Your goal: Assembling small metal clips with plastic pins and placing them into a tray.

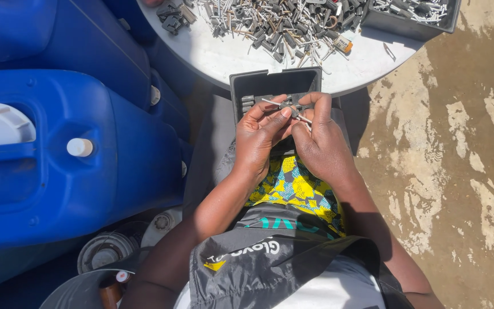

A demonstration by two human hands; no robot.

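- Item, centre of the frame: I see a thin silver metal pin with a dark grey sleeve on it (284, 106), held up between both hands over the lap.
- Left hand (258, 137): its fingers (275, 116) are pinched shut on the pin's lower right portion, thumb pressing toward the sleeve.
- Right hand (322, 143): its fingers (318, 103) curl down from above and close on the sleeve end of the same pin, touching the left fingertips.
- Long axis of the pin: it runs from upper left to lower right in the frame, nearly level; the bare tip points to the upper left, out past the left fingers, and the lower right end tucks under the right hand. Both hands are on it; neither is nearer.
- Just behind the hands, toward the top: a small dark grey open plastic tray (275, 80) resting on the lap, with a few grey sleeves lying in its left side.
- Top of the frame: a round white tabletop (224, 57) carrying a loose heap of metal pins and grey sleeves (281, 23), and a second dark tray of pins (413, 14) at upper right.
- Left of the frame: large blue plastic jerrycans (58, 166), one with a white cap.
- Right of the frame: bare, patchy concrete floor (458, 143).
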